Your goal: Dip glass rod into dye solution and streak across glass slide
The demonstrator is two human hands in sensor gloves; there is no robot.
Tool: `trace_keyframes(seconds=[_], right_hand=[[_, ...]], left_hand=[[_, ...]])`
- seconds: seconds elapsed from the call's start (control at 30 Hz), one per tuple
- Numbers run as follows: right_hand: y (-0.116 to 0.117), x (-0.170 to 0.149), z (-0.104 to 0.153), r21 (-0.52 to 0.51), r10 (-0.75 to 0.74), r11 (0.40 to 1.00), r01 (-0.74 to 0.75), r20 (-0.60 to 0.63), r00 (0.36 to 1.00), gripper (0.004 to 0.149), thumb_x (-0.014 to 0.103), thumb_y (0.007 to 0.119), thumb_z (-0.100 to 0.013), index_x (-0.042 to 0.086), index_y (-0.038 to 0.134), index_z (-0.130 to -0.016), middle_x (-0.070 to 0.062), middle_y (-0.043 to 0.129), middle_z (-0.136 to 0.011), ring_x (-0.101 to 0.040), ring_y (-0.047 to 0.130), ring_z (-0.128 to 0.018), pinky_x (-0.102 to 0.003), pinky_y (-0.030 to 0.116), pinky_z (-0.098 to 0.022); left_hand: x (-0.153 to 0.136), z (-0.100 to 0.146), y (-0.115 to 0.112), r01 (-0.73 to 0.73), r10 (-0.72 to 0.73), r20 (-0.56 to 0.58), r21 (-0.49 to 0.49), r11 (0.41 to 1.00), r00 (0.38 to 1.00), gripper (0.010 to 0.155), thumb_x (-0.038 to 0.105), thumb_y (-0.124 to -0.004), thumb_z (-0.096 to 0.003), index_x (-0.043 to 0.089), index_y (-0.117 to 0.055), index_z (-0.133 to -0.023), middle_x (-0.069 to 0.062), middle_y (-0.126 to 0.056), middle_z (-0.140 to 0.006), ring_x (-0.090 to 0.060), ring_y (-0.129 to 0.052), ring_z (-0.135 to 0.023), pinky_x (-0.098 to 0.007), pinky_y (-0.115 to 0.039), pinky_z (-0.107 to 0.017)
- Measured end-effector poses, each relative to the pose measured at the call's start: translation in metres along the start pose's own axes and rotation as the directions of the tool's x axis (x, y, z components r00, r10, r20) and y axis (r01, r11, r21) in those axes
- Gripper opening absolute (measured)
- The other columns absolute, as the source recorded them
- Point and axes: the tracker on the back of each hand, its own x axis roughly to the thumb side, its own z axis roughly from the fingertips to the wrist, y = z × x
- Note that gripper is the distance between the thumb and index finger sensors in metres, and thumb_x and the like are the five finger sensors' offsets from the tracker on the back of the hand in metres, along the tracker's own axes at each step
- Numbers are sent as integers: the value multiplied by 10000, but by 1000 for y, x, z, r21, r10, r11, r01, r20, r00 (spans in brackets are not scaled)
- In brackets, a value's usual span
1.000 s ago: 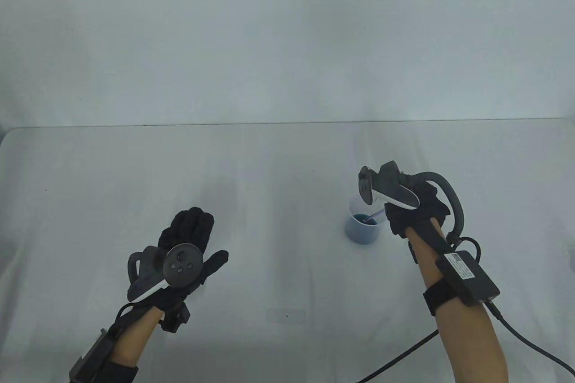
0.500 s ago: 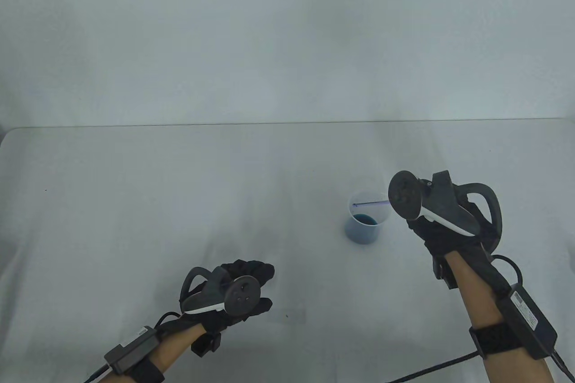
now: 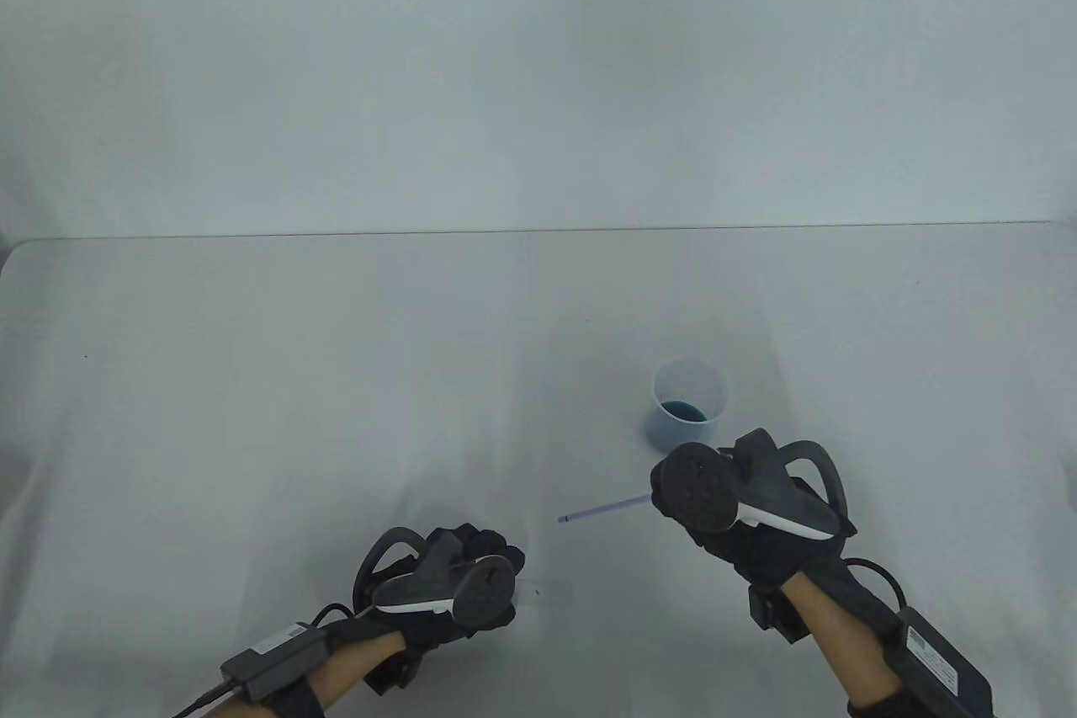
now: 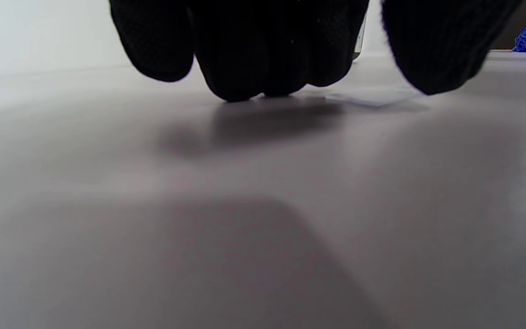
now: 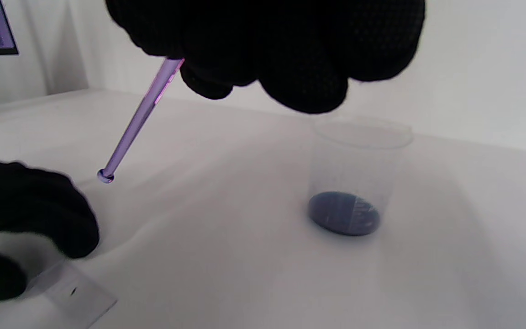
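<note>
The right hand (image 3: 757, 529) pinches the glass rod (image 3: 606, 509), its wet tip in the air above the glass slide (image 5: 73, 292) (held flat by left fingers (image 5: 39, 208)). Better lower slowly, touch lightly, and drag straight across.

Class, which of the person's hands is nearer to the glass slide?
Left. The left hand rests at the glass slide's left end; the right hand holds the glass rod above, farther right.
</note>
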Motion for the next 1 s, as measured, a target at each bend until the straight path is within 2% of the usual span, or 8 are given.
trace_keyframes(seconds=[0.5,1.0], right_hand=[[48,45,-31,116,52,991,-63,96,994,429,436,686,-535,221,803,-887,56,921,-584,-134,964,-496,-365,847,-454],[58,56,-37,127,60,989,-73,101,993,429,436,688,-534,219,802,-886,56,920,-577,-133,963,-487,-365,846,-449]], left_hand=[[6,-2,-2,37,-37,-20,19,999,999,560,496,-760,-514,239,-679,-1005,-36,-705,-1035,-286,-791,-857,-530,-660,-709],[7,-1,-1,49,-48,-17,18,999,999,564,490,-757,-517,230,-676,-1011,-43,-706,-1037,-293,-791,-860,-532,-661,-706]])
